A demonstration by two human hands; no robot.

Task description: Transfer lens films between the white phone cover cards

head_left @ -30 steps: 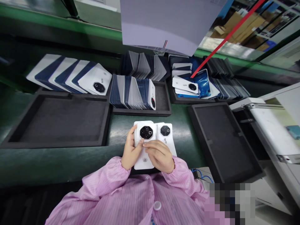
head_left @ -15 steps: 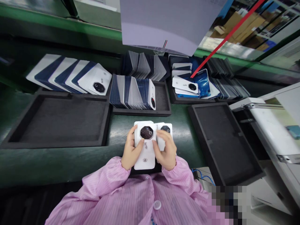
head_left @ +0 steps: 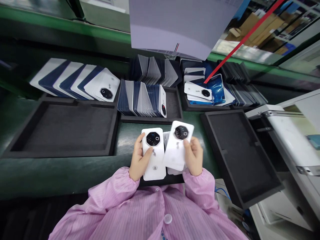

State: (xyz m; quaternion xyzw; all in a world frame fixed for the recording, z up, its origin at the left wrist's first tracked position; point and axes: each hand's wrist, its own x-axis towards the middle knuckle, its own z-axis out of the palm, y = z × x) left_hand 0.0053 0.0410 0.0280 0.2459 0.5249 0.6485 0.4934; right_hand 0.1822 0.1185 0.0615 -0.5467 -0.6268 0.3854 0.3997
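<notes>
My left hand [head_left: 140, 158] grips a stack of white phone back covers [head_left: 153, 160] by its left edge, thumb on top. The top cover has a dark octagonal camera area and small dark markings. In my right hand [head_left: 194, 154] is a single white phone back cover [head_left: 177, 148], pinched at its right edge, tilted and slightly blurred. It is lifted over other white covers [head_left: 172, 171], which lie mostly hidden beneath it, right of the stack.
Black trays lie at left [head_left: 65, 128] and right [head_left: 250, 160]. Behind stand fanned white and blue covers [head_left: 82, 80], a tray of tightly packed covers [head_left: 142, 98] and loose covers [head_left: 198, 90]. A grey panel [head_left: 175, 26] hangs above; a white machine [head_left: 295, 140] stands far right.
My right hand has taken the top white cover off the left hand's stack and moved it rightward, over the other covers. My left hand has stayed on the stack.
</notes>
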